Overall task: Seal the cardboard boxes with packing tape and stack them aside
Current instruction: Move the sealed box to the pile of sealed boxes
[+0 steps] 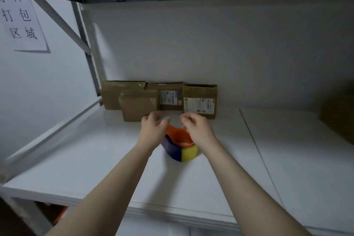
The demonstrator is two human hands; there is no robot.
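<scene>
Dim, bluish, soft wide-angle view.
Left hand point(153, 127) and right hand point(197, 128) are motion-blurred; soft shadow lies on the white shelf board point(95, 159) beneath them.

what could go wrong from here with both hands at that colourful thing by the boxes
1. The cardboard boxes stand on edge just behind the left hand and right hand; a bump could topple them.
2. It is unclear whether either hand firmly grips the orange, blue and yellow tool, so it might slip.
</scene>
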